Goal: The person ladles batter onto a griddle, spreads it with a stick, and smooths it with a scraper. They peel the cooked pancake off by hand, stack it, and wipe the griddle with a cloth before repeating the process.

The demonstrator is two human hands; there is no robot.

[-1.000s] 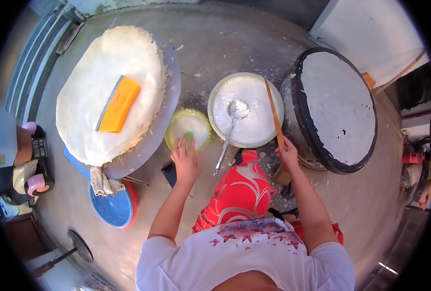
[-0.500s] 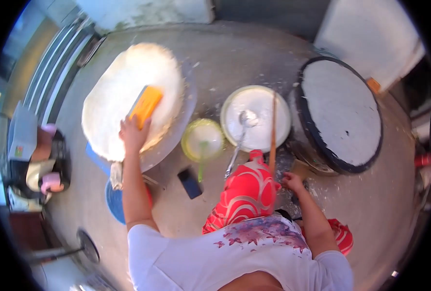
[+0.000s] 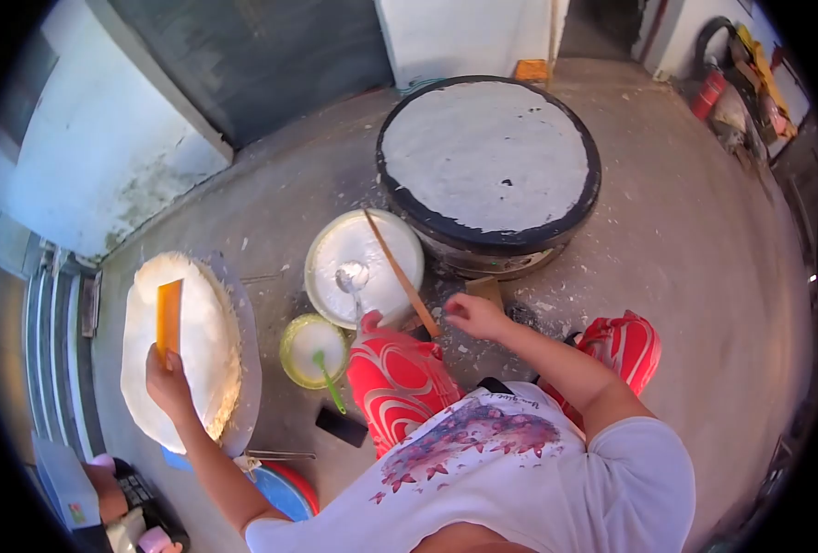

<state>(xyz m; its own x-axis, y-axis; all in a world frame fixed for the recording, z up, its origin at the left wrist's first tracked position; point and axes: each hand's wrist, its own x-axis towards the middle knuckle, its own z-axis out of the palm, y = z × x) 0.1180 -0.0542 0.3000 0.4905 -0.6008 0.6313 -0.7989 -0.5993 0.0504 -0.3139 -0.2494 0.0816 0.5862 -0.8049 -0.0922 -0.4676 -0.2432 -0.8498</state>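
My left hand is closed on the end of an orange scraper, held over a stack of thin round pale sheets at left. My right hand hangs in front of my knees with fingers loosely curled and apart, nothing visible in them. Just left of it is the lower end of a wooden stick, which leans across a tub of white batter. A metal ladle rests in that tub. Beyond stands a round black-rimmed griddle, coated with a whitish layer.
A yellow-green bowl with a green-handled utensil sits beside the tub. On the floor near my leg lies a dark phone. A blue basin is at lower left. A fire extinguisher stands far right.
The view has swung right, so the stack and tub appear further left and the griddle nearer the middle. The scraper now points more straight ahead. My right hand is raised closer to the stick's end.
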